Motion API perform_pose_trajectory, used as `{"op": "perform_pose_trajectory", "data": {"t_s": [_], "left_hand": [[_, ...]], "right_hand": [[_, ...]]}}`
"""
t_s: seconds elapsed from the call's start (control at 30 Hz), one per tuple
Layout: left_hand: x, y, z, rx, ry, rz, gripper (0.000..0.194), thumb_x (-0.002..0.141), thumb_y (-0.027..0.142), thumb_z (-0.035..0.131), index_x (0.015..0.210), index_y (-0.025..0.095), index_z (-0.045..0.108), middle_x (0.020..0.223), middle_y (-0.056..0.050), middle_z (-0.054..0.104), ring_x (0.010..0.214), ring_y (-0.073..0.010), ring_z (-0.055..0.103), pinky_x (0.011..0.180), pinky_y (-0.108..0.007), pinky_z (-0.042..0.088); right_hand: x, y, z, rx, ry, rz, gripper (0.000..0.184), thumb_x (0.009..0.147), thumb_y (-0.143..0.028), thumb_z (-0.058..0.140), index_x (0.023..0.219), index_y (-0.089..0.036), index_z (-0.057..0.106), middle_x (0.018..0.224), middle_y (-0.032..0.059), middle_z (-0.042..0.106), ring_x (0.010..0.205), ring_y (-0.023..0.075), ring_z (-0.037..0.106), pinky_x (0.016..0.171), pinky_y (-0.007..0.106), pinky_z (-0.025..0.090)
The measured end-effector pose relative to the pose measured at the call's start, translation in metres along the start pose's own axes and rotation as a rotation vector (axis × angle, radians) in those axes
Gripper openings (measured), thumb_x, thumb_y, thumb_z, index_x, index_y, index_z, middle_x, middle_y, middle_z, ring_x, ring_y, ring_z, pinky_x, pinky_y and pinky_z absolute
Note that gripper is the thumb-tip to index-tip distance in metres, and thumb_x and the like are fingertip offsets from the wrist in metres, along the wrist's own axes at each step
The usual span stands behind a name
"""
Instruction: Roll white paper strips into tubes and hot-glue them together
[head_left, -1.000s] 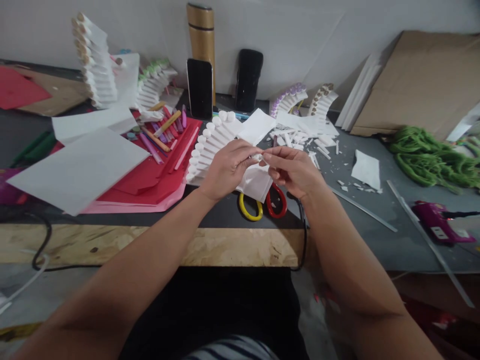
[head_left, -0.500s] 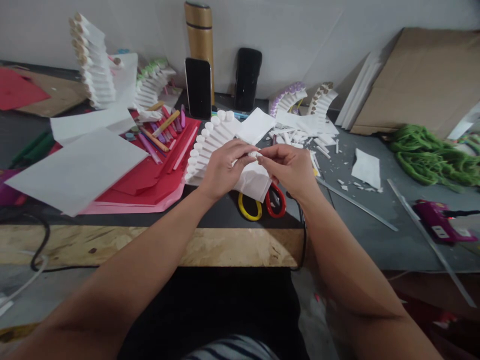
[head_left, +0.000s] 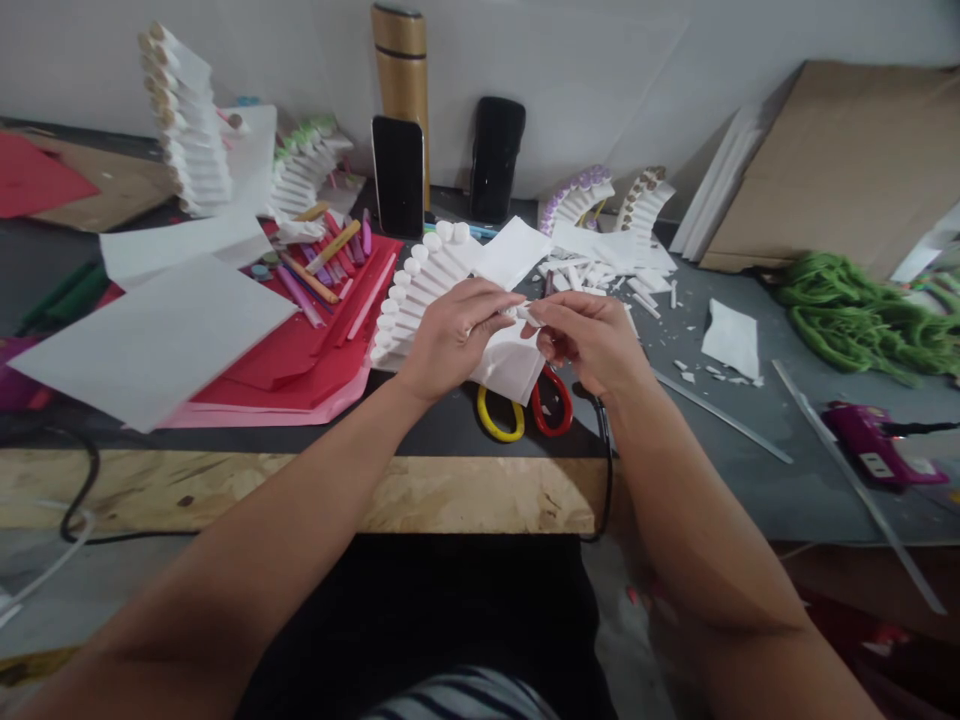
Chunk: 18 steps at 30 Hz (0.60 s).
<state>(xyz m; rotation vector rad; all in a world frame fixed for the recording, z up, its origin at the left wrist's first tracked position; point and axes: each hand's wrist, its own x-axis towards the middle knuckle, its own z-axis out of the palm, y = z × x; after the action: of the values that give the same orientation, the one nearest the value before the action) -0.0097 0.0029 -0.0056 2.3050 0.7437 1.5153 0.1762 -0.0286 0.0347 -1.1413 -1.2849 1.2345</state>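
Note:
My left hand (head_left: 457, 335) is closed in a pinch at the end of a small white piece (head_left: 527, 314), which looks like rolled paper. The thumb and fingertips of my right hand (head_left: 585, 335) grip the piece's other side, and the two hands nearly meet. Left of them a fanned row of white paper rolls (head_left: 416, 290) with round white ends lies on the table, partly behind my left hand. Below my fingers rests a white paper sheet (head_left: 506, 362), covering the blades of scissors with a yellow handle (head_left: 501, 418) and a red handle (head_left: 553, 402).
Red paper sheets (head_left: 285, 350) with coloured rolls lie left. White paper scraps (head_left: 600, 272) are scattered behind my right hand. Two phones, one a black phone (head_left: 398, 175), stand by a gold bottle (head_left: 405, 75). Green yarn (head_left: 847, 315) and a purple power strip (head_left: 874, 440) are at right.
My right hand has moved slightly right, away from my left fingertips, and more of the white piece shows between them. My left hand has stayed nearly still.

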Motion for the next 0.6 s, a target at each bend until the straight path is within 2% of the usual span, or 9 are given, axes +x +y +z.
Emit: {"op": "perform_pose_trajectory", "data": {"t_s": [0.13, 0.33, 0.43, 0.6], "left_hand": [[-0.0007, -0.0018, 0.0007, 0.003, -0.008, 0.004, 0.029, 0.099, 0.038, 0.057, 0.113, 0.021, 0.075, 0.107, -0.008, 0.074, 0.100, -0.0171, 0.068, 0.092, -0.032, 0.053], [-0.0005, 0.0006, 0.0018, -0.029, -0.035, -0.041, 0.029, 0.098, 0.038, 0.059, 0.114, 0.020, 0.076, 0.104, -0.008, 0.075, 0.099, -0.0165, 0.069, 0.091, -0.031, 0.053], [-0.0004, 0.0021, 0.0026, -0.034, -0.047, -0.066, 0.028, 0.097, 0.037, 0.060, 0.112, 0.021, 0.076, 0.104, -0.007, 0.075, 0.098, -0.0166, 0.069, 0.091, -0.031, 0.053], [0.0002, 0.0024, 0.0021, -0.040, -0.035, -0.081, 0.025, 0.097, 0.034, 0.060, 0.109, 0.021, 0.077, 0.100, -0.006, 0.075, 0.094, -0.0162, 0.069, 0.088, -0.029, 0.053]], "right_hand": [[0.0006, 0.0016, -0.0006, -0.139, 0.008, -0.124, 0.017, 0.078, -0.034, 0.077, 0.077, -0.017, 0.074, 0.065, 0.0000, 0.069, 0.042, 0.0054, 0.049, 0.038, 0.021, 0.036], [-0.0021, 0.0038, 0.0028, -0.383, 0.073, -0.334, 0.021, 0.090, -0.032, 0.067, 0.074, -0.018, 0.065, 0.058, -0.0020, 0.063, 0.042, 0.0054, 0.051, 0.042, 0.021, 0.038], [-0.0017, 0.0061, 0.0055, -0.342, 0.087, -0.289, 0.022, 0.091, -0.033, 0.065, 0.073, -0.020, 0.060, 0.060, -0.0024, 0.064, 0.040, 0.0056, 0.051, 0.040, 0.021, 0.037], [0.0006, 0.0081, 0.0069, -0.265, 0.031, -0.207, 0.023, 0.087, -0.038, 0.070, 0.077, -0.021, 0.059, 0.057, -0.0039, 0.062, 0.039, 0.0066, 0.051, 0.038, 0.021, 0.038]]}}
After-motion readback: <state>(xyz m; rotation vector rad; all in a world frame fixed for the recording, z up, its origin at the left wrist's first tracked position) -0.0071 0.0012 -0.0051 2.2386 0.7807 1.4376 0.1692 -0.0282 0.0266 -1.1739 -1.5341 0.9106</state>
